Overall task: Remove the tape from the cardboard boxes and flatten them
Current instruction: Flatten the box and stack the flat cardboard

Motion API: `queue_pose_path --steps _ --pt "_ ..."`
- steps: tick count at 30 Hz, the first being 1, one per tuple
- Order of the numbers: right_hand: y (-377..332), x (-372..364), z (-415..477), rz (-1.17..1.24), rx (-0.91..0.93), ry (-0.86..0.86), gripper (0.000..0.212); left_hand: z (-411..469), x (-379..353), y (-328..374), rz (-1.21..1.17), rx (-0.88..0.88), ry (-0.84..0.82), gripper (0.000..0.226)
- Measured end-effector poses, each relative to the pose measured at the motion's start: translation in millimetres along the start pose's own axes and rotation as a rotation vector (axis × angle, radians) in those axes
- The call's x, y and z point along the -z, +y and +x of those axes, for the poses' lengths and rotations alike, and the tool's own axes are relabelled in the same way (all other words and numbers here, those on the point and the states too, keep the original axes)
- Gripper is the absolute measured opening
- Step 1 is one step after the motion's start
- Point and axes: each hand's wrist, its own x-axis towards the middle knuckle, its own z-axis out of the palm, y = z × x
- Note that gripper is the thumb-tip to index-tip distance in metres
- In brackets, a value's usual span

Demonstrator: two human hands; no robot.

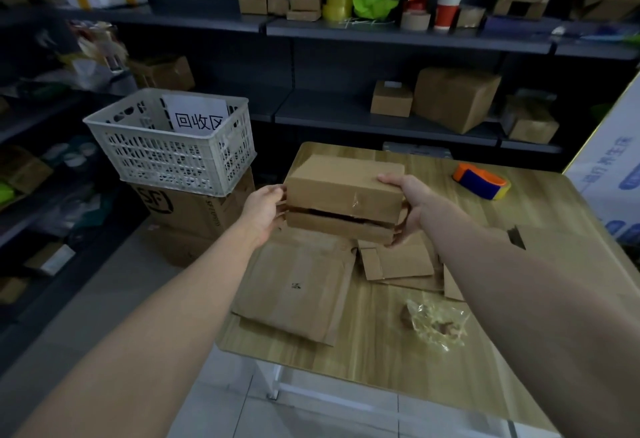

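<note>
over wooden table (450, 361), both hands, left hand (263, 211) and right hand (407, 205), seemingly grip cardboard box (343, 188).

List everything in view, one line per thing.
cardboard box: one, brown, taped, held above the table
flattened cardboard: several pieces, brown, on the table under the box
tape wad: one, clear, table's near right
tape dispenser: one, orange and blue, table's far right
table: one, wood-grain, centre
crate: one, white, on SF carton left of table
shelf boxes: many, brown, on dark shelves behind
left hand: one, grips the box's left end
right hand: one, grips the box's right end
</note>
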Motion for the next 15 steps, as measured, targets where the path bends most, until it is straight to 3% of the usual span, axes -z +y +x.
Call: queue_pose_path --steps 4,11,15 --pt "-2 4 1 0.050 -0.015 0.018 0.079 -4 -4 -6 0.233 -0.150 0.042 0.026" --pt "1 -1 2 0.052 -0.035 -0.030 0.089 -15 -19 1 0.298 -0.313 0.161 0.034" --pt "5 0 2 0.037 -0.040 -0.030 0.091 -16 -20 3 0.344 -0.307 0.115 0.043"
